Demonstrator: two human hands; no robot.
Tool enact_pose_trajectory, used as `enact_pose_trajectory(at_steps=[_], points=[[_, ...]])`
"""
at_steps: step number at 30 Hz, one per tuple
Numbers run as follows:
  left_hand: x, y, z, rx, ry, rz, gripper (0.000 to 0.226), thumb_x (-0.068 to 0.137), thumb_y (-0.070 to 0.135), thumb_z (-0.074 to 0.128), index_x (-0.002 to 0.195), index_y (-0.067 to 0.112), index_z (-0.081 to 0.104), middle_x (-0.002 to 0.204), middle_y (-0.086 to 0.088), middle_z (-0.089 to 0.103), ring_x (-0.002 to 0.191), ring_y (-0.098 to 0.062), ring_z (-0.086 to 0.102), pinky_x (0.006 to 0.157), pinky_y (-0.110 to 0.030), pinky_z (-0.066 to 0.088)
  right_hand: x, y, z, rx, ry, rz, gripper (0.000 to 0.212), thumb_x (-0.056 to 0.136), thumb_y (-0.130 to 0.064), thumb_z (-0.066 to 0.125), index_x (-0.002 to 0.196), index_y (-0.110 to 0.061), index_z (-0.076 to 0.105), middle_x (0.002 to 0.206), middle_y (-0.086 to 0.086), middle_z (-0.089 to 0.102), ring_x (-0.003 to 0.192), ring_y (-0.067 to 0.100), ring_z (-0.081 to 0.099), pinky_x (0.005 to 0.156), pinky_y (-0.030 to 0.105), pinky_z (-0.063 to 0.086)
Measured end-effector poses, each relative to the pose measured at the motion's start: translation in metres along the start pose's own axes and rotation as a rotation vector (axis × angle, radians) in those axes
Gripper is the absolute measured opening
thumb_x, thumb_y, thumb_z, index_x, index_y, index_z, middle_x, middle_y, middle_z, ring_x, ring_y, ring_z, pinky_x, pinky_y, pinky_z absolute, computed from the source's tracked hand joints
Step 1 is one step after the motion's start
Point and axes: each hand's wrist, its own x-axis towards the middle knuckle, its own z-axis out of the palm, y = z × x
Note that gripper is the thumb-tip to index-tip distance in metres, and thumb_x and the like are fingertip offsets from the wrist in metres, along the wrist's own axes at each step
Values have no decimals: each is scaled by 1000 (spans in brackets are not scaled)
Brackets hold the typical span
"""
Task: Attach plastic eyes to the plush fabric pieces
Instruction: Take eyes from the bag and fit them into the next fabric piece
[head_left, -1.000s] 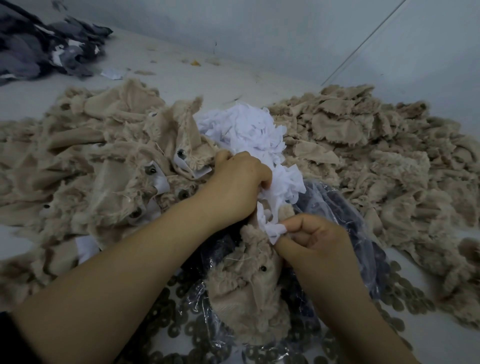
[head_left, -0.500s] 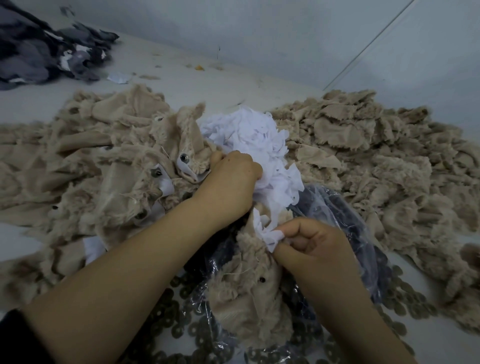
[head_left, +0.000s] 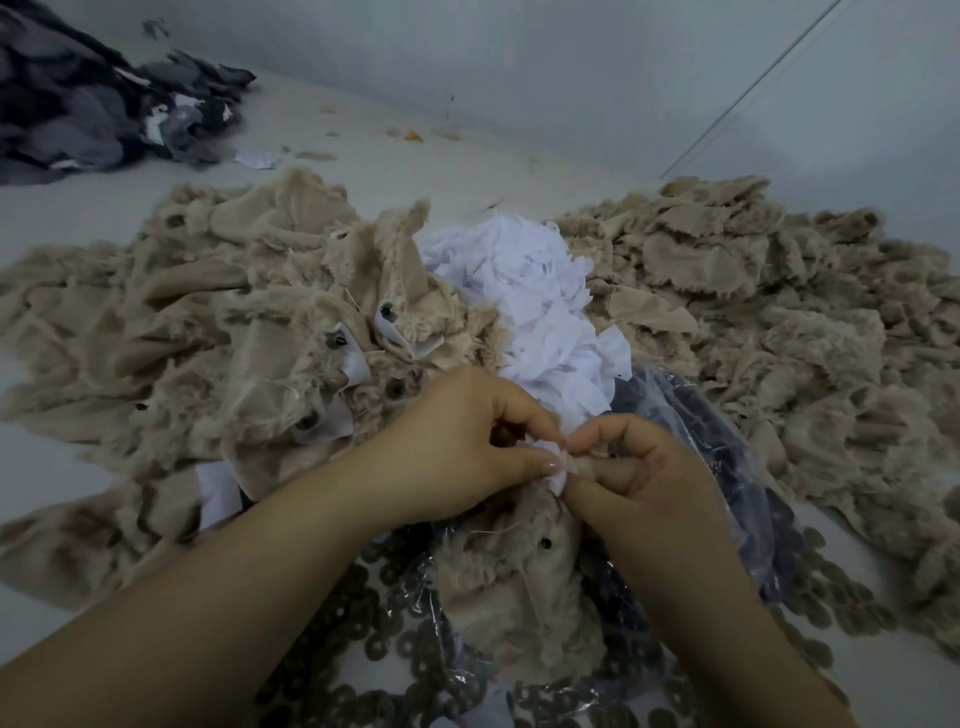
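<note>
While heaps of tan plush pieces (head_left: 753, 312) flank the fingers, one plush piece (head_left: 519, 597) hangs just below them. Left hand (head_left: 457, 441) and right hand (head_left: 644, 467) pinch a white patch (head_left: 557, 470) between fingertips, likely backing an eye.

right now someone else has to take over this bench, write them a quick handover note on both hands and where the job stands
Left hand and right hand both pinch one small white patch at the top edge of the tan plush piece lying on the clear plastic bag.
That piece shows one dark eye.
Done: the left pile holds pieces with eyes and white patches.
Left: the right pile shows no eyes.
More white patches lie heaped behind the hands; dark washers are scattered near the bag.
</note>
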Motion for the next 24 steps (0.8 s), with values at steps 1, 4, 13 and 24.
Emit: enact_pose_trajectory(at_steps=[1, 4, 13, 24], points=[[0, 0, -1, -32, 10, -2, 8, 79, 15, 81, 85, 20, 79, 79, 7, 74, 75, -9, 70, 74, -31, 59, 1, 0, 0, -11, -3, 15, 24, 83, -13, 80, 95, -30, 70, 72, 15, 75, 74, 48, 67, 64, 53, 57], [0, 1, -2, -155, 43, -19, 5, 81, 10, 78, 84, 15, 79, 73, -7, 73, 68, -25, 70, 65, -36, 60, 1, 0, 0, -35, -50, 28, 29, 86, -17, 77, 105, -39, 75, 77, 10, 77, 81, 41, 71, 73, 55, 60], [12, 2, 0, -449, 334, -70, 11, 92, -3, 62, 83, 0, 69, 57, -20, 63, 45, -23, 58, 45, -28, 49, 3, 5, -5, -40, -53, 107, 27, 85, 3, 70, 87, -22, 79, 79, -5, 79, 78, 12, 76, 71, 28, 63], [40, -17, 7, 559, -4, 229, 62, 84, -2, 56, 141, 22, 52, 156, -11, 30, 135, -33, 31, 103, -41, 33, 1, -2, -2, -46, -43, 119, 31, 86, 6, 67, 84, -22, 79, 77, -5, 78, 75, 11, 76, 69, 26, 62]])
